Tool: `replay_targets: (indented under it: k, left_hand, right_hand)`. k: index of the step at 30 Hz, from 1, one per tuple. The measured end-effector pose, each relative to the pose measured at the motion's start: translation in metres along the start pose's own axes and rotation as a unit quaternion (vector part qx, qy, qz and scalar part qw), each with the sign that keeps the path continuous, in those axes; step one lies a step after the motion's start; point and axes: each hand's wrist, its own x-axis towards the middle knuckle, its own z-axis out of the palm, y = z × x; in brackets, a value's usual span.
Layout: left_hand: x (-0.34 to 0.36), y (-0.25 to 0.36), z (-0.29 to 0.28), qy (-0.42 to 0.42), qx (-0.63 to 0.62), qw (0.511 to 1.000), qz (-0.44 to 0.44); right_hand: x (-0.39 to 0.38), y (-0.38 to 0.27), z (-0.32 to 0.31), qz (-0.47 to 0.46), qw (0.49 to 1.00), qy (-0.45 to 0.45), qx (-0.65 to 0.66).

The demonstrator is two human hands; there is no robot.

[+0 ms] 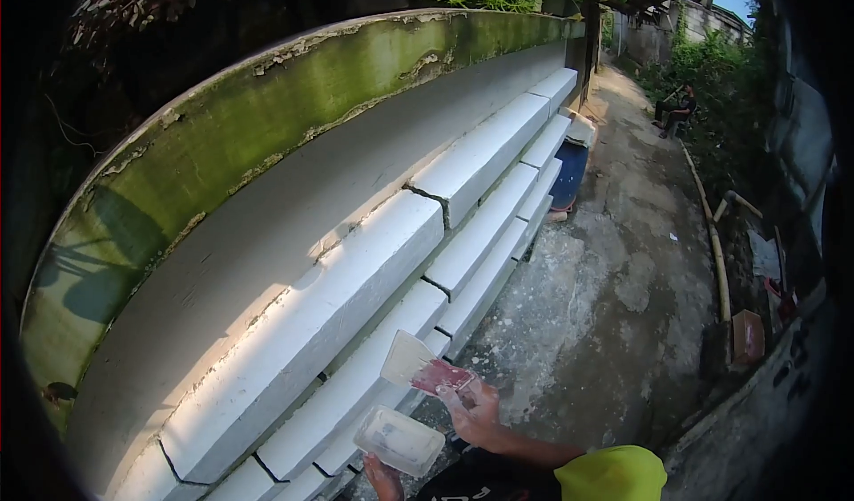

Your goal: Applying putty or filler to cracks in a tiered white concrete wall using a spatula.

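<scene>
In my right hand (pixel 478 412) is a putty knife (pixel 442 376) with a worn red handle, its wide, whitish blade pointing up and left. My left hand (pixel 382 479) holds a shallow, clear plastic tub (pixel 400 440) from below, close beneath the knife; whitish smears coat the tub. Both hands are closed on what they hold. Just left of them run stepped rows of long white blocks (pixel 338 287), with dark narrow gaps between block ends. From this angle the knife's blade overlaps a lower row; I cannot tell whether it touches.
A curved wall with a mossy green top band (pixel 267 109) stands behind the blocks. A blue barrel (pixel 569 176) is at their far end. Right of the concrete path (pixel 614 323) lie a bamboo pole (pixel 712 243) and a cardboard box (pixel 748 336). A person (pixel 680 109) sits far off.
</scene>
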Motion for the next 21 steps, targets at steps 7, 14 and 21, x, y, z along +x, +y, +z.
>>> replay_targets:
  k: [7,14,21]
  left_hand:
    - [-0.006,0.076,-0.01,-0.069,-0.349,0.933,-0.063]
    - [-0.025,0.092,-0.024,-0.1,-0.355,0.924,-0.098]
    - [-0.048,0.115,-0.039,-0.132,-0.44,0.86,-0.222]
  right_hand:
    - [-0.061,0.065,0.006,0.208,0.958,0.042,0.191]
    - [-0.128,0.065,0.045,0.247,0.913,0.192,0.264]
    - [-0.159,0.034,0.06,0.275,0.901,0.175,0.287]
